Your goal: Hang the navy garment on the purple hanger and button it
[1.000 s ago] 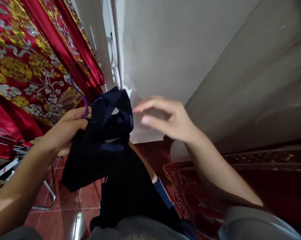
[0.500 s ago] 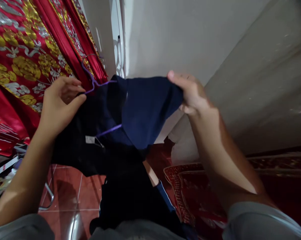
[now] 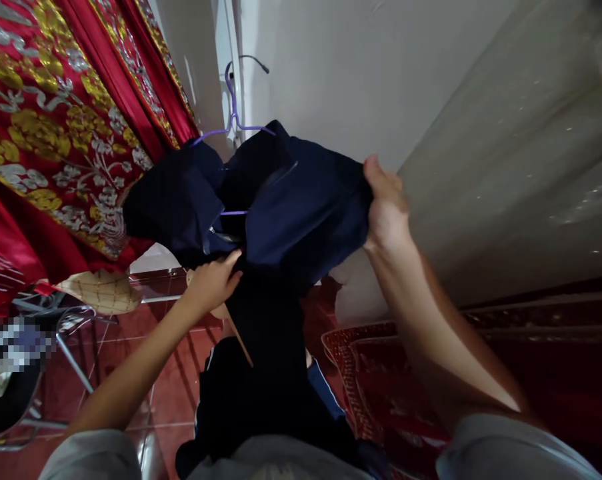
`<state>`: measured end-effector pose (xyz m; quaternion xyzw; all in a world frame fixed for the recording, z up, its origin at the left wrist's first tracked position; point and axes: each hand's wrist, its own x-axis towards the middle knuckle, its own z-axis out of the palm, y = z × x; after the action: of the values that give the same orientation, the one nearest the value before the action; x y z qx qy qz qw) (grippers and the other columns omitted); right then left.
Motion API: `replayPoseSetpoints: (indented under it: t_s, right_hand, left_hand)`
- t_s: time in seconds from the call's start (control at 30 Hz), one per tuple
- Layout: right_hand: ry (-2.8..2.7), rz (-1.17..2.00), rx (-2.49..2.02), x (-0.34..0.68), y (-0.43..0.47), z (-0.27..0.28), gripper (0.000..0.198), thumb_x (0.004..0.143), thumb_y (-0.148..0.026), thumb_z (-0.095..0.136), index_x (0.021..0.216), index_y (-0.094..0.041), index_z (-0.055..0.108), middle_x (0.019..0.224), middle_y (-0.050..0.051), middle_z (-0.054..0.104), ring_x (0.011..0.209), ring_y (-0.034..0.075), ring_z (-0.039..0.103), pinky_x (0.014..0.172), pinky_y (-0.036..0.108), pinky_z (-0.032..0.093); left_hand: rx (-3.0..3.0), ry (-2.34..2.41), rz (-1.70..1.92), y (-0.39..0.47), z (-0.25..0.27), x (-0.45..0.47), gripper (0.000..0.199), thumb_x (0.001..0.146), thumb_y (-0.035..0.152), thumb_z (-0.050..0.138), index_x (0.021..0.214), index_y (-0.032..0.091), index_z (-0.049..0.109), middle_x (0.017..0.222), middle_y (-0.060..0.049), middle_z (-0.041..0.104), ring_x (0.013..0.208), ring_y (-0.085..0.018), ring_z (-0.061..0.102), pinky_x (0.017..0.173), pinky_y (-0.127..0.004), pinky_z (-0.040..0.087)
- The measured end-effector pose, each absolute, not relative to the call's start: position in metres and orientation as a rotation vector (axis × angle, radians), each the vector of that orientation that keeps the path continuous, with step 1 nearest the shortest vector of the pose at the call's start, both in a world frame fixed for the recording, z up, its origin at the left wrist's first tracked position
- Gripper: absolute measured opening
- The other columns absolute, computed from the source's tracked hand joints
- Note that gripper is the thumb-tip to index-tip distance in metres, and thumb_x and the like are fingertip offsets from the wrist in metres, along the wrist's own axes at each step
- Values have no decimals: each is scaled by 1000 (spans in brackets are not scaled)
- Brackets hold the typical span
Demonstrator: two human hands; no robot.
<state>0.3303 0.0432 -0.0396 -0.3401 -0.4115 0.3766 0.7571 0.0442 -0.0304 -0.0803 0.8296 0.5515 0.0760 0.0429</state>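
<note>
A dark navy shirt (image 3: 305, 200) with a front opening hangs on a purple hanger (image 3: 234, 113), whose hook points up. The hanger's lower bar crosses inside the neck opening. My right hand (image 3: 388, 210) is closed on the shirt's shoulder at the right, the thumb on top. Lower down, my left hand (image 3: 215, 283) pinches the edge of the front opening, thumb and forefinger close together. The lower part of the shirt falls dark over my lap, and its folds are hard to make out.
Red curtains (image 3: 55, 133) with gold and silver flowers hang at the left. A pale wall (image 3: 361, 73) stands ahead. Below are red floor tiles (image 3: 171, 393), a metal-framed chair (image 3: 75, 357) with things on it, and a red patterned rug (image 3: 405, 393) at the right.
My left hand has gone from the shirt's left shoulder beside the hanger down to the front opening. The shirt has turned more upright, and the hanger hook has swung right.
</note>
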Motion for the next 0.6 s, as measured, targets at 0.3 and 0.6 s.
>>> replayPoseSetpoints:
  t_s: [0.3, 0.6]
  right_hand:
    - [-774, 270, -912, 334, 30, -74, 23, 84, -28, 68, 106, -28, 65, 118, 5, 65, 115, 22, 63, 111, 46, 44]
    - [-1108, 956, -965, 230, -82, -146, 21, 84, -35, 75, 101, -23, 69, 93, 3, 69, 84, 16, 66, 78, 29, 53]
  left_hand:
    - [2225, 1501, 1139, -51, -140, 70, 12, 93, 28, 65, 87, 18, 66, 86, -4, 59, 77, -18, 60, 72, -28, 49]
    - [1514, 1196, 1622, -67, -141, 122, 48, 81, 5, 50, 124, 24, 54, 104, -2, 65, 78, -13, 62, 74, -24, 51]
